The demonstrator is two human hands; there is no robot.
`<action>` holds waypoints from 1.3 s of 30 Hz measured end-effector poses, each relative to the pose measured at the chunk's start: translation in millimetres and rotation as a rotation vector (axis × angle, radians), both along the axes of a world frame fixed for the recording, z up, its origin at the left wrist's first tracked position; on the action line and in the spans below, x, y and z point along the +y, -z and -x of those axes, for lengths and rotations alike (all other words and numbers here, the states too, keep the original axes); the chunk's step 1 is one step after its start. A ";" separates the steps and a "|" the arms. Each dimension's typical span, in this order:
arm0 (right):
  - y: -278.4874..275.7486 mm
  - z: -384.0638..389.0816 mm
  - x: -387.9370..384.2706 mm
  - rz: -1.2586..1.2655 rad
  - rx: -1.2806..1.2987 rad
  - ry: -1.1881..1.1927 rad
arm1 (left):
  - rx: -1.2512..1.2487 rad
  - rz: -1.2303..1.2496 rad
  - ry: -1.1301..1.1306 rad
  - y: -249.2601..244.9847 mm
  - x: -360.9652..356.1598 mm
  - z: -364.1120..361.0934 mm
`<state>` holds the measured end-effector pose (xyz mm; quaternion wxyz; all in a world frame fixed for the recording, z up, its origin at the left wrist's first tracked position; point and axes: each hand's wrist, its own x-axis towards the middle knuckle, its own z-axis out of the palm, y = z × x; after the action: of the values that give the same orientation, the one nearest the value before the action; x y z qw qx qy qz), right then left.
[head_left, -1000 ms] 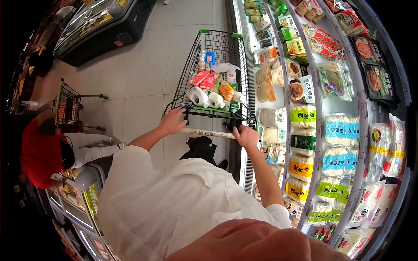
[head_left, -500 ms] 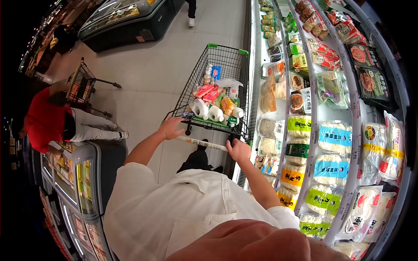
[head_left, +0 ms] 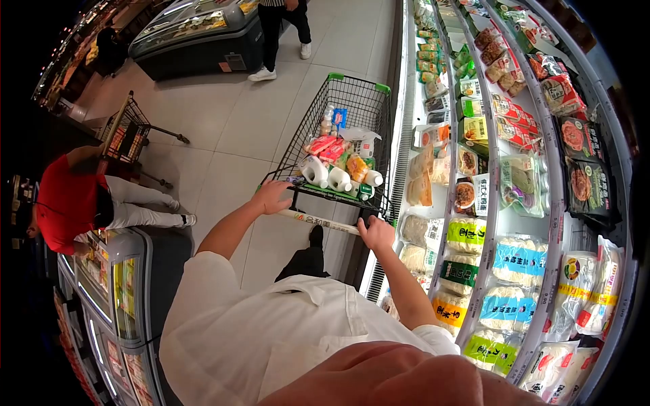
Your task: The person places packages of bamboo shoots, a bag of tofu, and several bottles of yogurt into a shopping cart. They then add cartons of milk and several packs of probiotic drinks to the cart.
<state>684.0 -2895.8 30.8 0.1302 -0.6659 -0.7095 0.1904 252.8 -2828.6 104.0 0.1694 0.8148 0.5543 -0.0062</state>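
A black wire shopping cart (head_left: 298,128) with green corner caps stands in front of me. My left hand (head_left: 273,197) is closed on the left end of its pale handle bar (head_left: 318,222). Around the bar's right end, my right hand (head_left: 376,233) is wrapped, close to the refrigerated shelves. In the basket lie white jugs (head_left: 313,172), red packs (head_left: 328,148), a blue pack (head_left: 339,118), an orange-yellow pack (head_left: 357,166) and a clear plastic bag. The undersides of both hands are hidden.
Packaged noodles (head_left: 520,260) and other chilled foods fill the shelves (head_left: 433,183) along my right. At left, a person in red (head_left: 68,203) stands between a freezer case (head_left: 162,271) and another cart (head_left: 135,132). Ahead, a person in dark trousers (head_left: 272,34) walks by a freezer (head_left: 196,40).
I have moved forward with the cart, and the shelf goods have slid back toward me in view. The person in dark trousers has come further into view ahead. Both hands stay on the bar.
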 end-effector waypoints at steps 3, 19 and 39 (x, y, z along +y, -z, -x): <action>-7.1 2.6 44.7 0.016 -0.044 -0.005 | -0.005 -0.014 0.002 1.5 47.8 2.5; -44.5 -3.9 318.1 0.284 -0.133 -0.165 | 0.002 -0.021 -0.070 -27.8 287.8 -3.7; -61.6 -13.4 716.6 0.359 -0.209 -0.282 | 0.020 0.009 -0.211 -33.2 624.3 -12.1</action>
<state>697.4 -2179.2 92.4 -0.0920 -0.5890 -0.7597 0.2598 265.0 -2204.3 137.1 0.1674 0.7510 0.6387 0.0011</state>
